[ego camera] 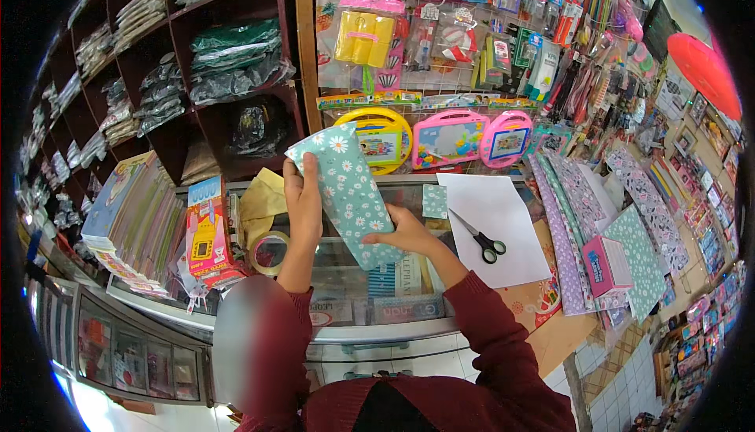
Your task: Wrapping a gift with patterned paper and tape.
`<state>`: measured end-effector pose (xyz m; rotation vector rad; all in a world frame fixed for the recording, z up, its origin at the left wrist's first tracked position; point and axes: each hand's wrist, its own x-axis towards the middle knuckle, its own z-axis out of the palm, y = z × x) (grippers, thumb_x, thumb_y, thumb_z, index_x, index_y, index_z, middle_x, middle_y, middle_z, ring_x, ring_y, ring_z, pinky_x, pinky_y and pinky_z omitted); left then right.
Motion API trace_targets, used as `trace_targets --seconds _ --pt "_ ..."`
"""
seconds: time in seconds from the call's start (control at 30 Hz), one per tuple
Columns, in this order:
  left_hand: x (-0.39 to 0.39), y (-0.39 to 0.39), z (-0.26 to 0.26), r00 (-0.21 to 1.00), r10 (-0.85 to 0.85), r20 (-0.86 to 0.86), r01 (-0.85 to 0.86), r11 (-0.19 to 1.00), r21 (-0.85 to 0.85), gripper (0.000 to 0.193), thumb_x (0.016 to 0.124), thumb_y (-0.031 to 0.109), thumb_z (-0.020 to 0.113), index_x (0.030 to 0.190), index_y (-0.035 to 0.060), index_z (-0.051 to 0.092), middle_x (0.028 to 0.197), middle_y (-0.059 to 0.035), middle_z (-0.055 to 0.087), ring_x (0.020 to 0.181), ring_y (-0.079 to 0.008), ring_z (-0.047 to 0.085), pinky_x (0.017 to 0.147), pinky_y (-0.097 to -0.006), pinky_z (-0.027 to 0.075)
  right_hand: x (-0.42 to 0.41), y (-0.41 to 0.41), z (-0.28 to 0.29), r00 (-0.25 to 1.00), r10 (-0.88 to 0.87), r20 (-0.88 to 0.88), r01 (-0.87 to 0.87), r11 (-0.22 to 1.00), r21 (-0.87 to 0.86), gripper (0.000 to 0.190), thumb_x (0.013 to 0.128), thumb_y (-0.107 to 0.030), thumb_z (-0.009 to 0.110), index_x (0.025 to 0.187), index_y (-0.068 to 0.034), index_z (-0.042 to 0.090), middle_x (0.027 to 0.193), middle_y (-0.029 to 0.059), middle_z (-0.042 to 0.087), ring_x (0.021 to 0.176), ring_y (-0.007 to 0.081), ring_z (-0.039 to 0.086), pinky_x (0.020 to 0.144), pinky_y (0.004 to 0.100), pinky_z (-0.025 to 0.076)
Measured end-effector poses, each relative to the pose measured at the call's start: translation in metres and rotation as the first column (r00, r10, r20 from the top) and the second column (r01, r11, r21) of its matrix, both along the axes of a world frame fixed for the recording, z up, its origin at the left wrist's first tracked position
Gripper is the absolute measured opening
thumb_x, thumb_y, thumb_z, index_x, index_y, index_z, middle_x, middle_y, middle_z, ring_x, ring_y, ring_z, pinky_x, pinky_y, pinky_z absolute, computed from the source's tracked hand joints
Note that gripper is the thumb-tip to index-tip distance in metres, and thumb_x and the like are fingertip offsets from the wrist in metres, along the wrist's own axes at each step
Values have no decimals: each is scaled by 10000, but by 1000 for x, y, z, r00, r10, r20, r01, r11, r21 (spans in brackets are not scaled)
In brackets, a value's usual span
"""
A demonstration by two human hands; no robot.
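A long parcel [351, 196] covered in green daisy-print wrapping paper is held tilted above a glass counter [336, 267]. My left hand [304, 196] grips its upper left edge, thumb on the front face. Lower down, my right hand [407, 231] holds the right edge, with the thumb across the front. The parcel's back and the fingers behind it are hidden. To the right, black-handled scissors [481, 240] rest on a white sheet of paper [501, 220]. A small square of the same daisy paper [435, 201] lies at the sheet's left edge.
Left on the counter are a roll of clear tape [268, 253], a red toy box [207, 225] and stacked books [138, 220]. Rolled wrapping papers [560, 237] and a pink box [606, 266] lie at the right. Toy drawing boards [451, 140] hang behind the counter beside dark shelves [236, 37].
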<state>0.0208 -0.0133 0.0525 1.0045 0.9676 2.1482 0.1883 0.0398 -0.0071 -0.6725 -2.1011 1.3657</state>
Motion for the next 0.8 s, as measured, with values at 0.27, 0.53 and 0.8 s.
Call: trace_targets --seconds 0.27,0.53,0.8 --pt "-9 -22 -50 777 -519 -356 356 828 -432 748 669 67 754 1274 -11 321 1153 -112 521 1026 -165 519 858 -296 435 5 -8 -2 978 -21 -207 -61 921 -384 696 727 -59 701 1306 -20 316 1202 72 489 1072 155 492 911 305 402" --pt "-5 -31 -60 743 -590 -316 413 776 -477 846 673 15 736 1341 17 217 1059 -118 579 941 -163 577 775 -291 482 18 0 -23 975 108 -194 -173 916 -362 803 728 -5 681 1363 -33 191 1295 88 386 1170 163 401 967 308 348" --pt "-10 -25 -83 768 -568 -297 406 790 -461 902 676 -21 717 1364 40 138 1074 -126 568 953 -177 576 780 -299 486 22 -3 -24 989 108 -104 -137 931 -337 796 728 39 669 1353 -45 183 1154 108 499 1064 170 497 859 312 446"
